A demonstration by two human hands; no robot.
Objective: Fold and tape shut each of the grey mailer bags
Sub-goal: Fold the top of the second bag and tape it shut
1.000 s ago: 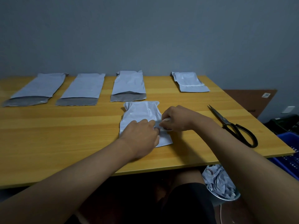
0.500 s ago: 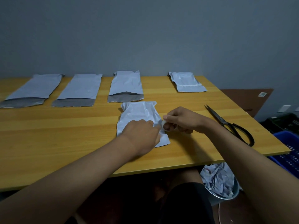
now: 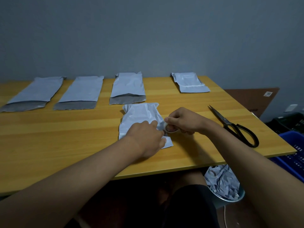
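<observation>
A folded grey mailer bag (image 3: pixel 141 116) lies in front of me on the wooden table (image 3: pixel 65 137). My left hand (image 3: pixel 146 137) presses down on its near end, with the fingertips at the fold. My right hand (image 3: pixel 182 120) grips a small roll of clear tape (image 3: pixel 170 128) beside the bag's right edge. Three unfolded mailer bags lie in a row at the back: one at far left (image 3: pixel 34 92), one beside it (image 3: pixel 80 92), one in the middle (image 3: pixel 128 88). A folded, taped bag (image 3: pixel 189 82) lies at the back right.
Black scissors (image 3: pixel 235 125) lie shut on the table to the right of my hands. Under the table's right edge stands a bin (image 3: pixel 223 183) with crumpled grey scraps. A blue crate (image 3: pixel 294 150) sits on the floor at far right.
My right hand has drawn the tape roll a little to the right, away from my left hand, so the roll now shows. My left hand stays pressed on the bag.
</observation>
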